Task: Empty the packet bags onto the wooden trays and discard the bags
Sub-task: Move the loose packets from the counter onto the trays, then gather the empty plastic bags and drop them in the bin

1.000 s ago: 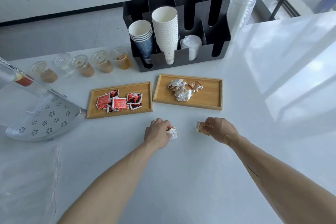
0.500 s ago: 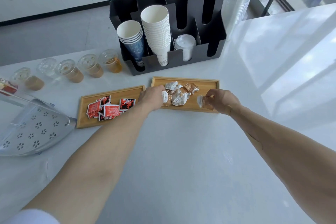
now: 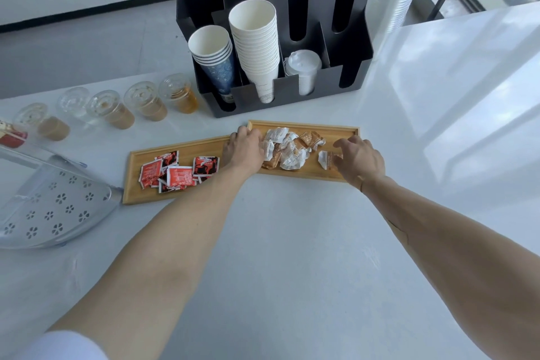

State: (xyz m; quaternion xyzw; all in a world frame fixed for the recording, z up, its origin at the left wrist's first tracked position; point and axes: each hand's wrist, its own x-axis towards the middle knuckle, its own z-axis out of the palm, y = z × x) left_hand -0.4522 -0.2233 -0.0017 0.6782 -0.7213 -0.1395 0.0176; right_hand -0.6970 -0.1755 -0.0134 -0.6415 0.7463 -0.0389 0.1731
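While your left hand (image 3: 247, 147) rests loosely curled at the brown-and-white packets (image 3: 287, 147), your right hand (image 3: 358, 159), fingers spread, releases one brown packet (image 3: 327, 159) onto the right wooden tray (image 3: 344, 131) on the white bench (image 3: 292, 257).

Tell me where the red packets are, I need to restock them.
In the head view the red packets lie on the left wooden tray, just left of the left hand and right of the perforated plastic scoop.

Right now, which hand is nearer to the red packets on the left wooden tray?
Left. The left hand is at the right tray's left end, just right of the red packets. The right hand is farther right, over the right tray.
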